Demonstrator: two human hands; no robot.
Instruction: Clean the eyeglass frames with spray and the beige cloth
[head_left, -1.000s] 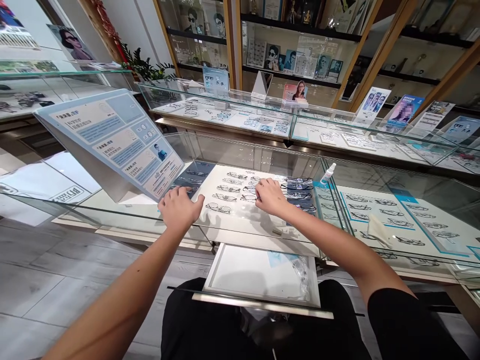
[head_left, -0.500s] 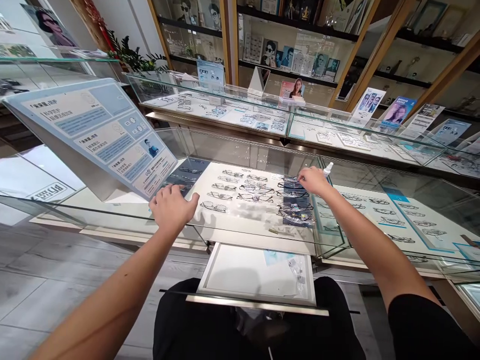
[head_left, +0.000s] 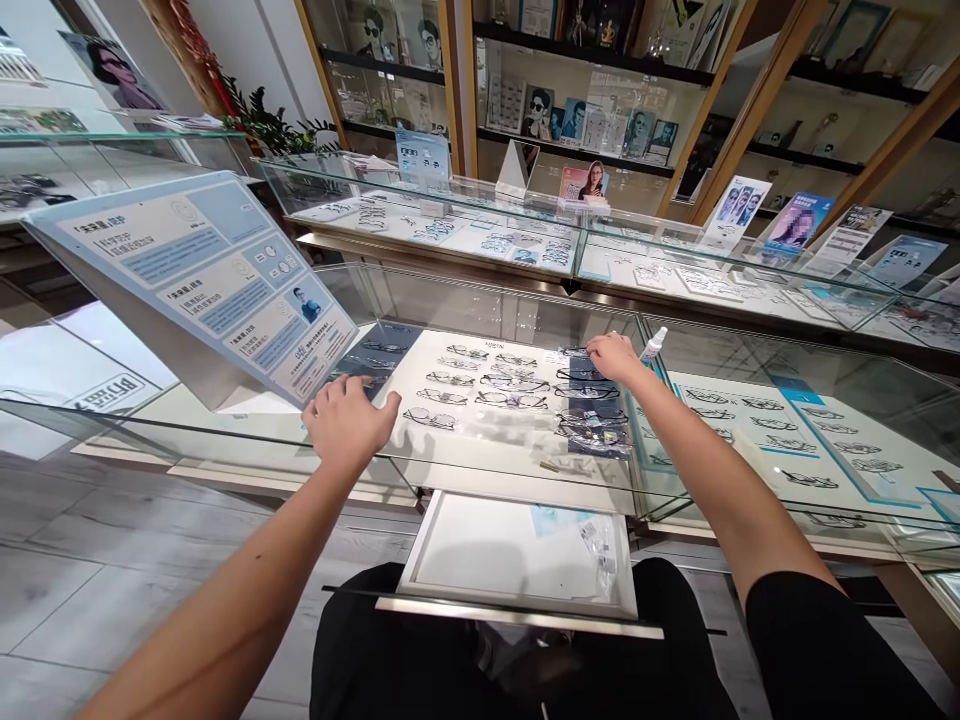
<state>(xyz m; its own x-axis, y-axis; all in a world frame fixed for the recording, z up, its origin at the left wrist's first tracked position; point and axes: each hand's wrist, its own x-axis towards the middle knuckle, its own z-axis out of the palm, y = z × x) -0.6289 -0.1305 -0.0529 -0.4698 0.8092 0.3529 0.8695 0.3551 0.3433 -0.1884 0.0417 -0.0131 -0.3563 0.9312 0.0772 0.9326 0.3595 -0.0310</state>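
My left hand (head_left: 350,422) lies with fingers spread on the glass top of the showcase, beside the lower corner of a blue-and-white sign board (head_left: 251,270). My right hand (head_left: 613,358) is at the far end of the right column of eyeglasses (head_left: 592,390), its fingers bent and close together; what they hold, if anything, is hidden. A small white bottle (head_left: 655,344) stands just right of that hand. Under the glass, several more eyeglasses (head_left: 514,398) lie in rows on a white panel.
An open white drawer (head_left: 495,560) juts out above my knees, with clear plastic packets (head_left: 600,550) in it. Behind runs a second glass showcase (head_left: 450,225) with stand-up cards on top. To the right, the glass case (head_left: 787,430) continues with more eyeglasses.
My right hand has shifted slightly left along the glass, away from the white bottle. The left hand stays spread in its place. The view has tilted a little.
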